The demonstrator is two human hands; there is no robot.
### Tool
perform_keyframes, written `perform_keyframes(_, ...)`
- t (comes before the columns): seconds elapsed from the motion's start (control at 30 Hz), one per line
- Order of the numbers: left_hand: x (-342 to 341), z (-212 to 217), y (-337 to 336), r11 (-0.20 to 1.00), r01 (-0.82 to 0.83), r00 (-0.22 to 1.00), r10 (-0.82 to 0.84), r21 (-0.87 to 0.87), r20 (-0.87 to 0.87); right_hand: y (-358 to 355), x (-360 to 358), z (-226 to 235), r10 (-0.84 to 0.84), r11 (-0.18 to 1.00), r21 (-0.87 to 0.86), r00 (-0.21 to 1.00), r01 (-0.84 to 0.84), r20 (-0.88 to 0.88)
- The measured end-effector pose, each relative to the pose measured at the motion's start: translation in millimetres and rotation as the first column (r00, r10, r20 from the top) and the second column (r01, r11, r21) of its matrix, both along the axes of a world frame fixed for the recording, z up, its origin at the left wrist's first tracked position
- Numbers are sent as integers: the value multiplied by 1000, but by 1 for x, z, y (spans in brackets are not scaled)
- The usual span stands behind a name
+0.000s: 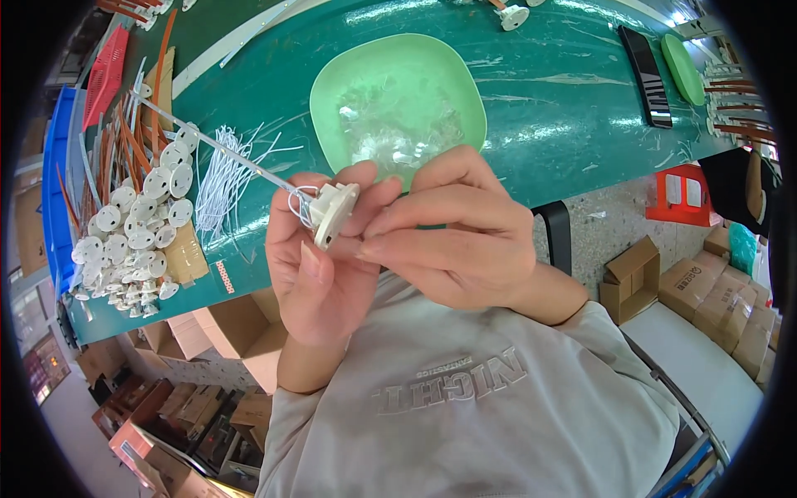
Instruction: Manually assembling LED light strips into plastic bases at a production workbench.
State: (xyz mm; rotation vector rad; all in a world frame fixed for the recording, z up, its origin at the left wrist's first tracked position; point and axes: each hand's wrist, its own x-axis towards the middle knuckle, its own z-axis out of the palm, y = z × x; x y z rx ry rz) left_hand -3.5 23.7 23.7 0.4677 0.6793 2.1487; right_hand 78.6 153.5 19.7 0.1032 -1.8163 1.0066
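My left hand [320,266] grips a round white plastic disc piece [334,214] with a hub on its back. A long thin metallic strip [217,148] runs from that hub toward the upper left, and a white tie is looped about its base. My right hand [457,224] is closed in a pinch beside the disc's face; a small clear piece seems to be at its fingertips, too small to make out. Just beyond both hands sits a light green plastic bowl [326,70] holding many small transparent pieces [398,120].
Many similar white disc pieces [141,220] with brown and silver strips are heaped on the left. White ties [222,187] lie beside them. A black phone-like slab [645,76] and a smaller green dish [682,70] are at the right. Cardboard boxes [629,278] stand on the floor.
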Motion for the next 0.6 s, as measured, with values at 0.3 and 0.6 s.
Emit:
perform_keyframes(0.3,14,2,12,984,57,997,-64,168,39,9,8,1,-95,994,47,992,99,-81)
perform_keyframes(0.6,19,7,14,999,8,1000,-7,50,-21,9,10,5,-191,950,224,973,217,-131)
